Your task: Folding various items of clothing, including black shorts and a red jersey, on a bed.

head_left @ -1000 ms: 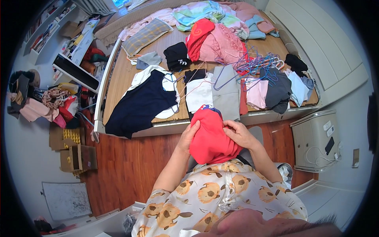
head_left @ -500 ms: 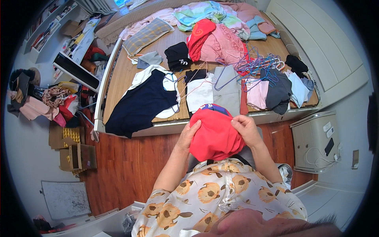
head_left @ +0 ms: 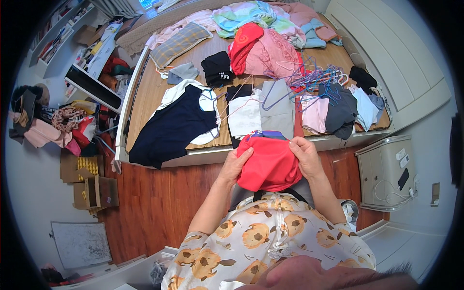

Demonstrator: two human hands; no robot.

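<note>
Between my two hands, in front of my lap, hangs a bunched red fabric garment (head_left: 269, 166) with blue and white showing at its far edge; its exact kind is unclear. My left hand (head_left: 234, 165) pinches its left upper edge, thumb on top. At the right upper edge my right hand (head_left: 306, 155) grips it the same way. Just beyond, on the bed, lie a folded white garment (head_left: 244, 116) and a grey one (head_left: 278, 108). A navy sleeveless top (head_left: 176, 123) is spread over a white garment to their left.
Tangled plastic hangers (head_left: 319, 77) lie on the bed's right half, near a pink garment (head_left: 314, 113) and a dark grey one (head_left: 340, 113). A plaid pillow (head_left: 181, 44) and a black folded garment (head_left: 217, 67) sit farther back. A beige cabinet (head_left: 385, 176) stands right; cardboard boxes (head_left: 104, 191) left.
The red garment has shifted slightly right and its top now looks flatter, with less of the blue edge showing. Both hands moved slightly right with it, keeping their hold.
</note>
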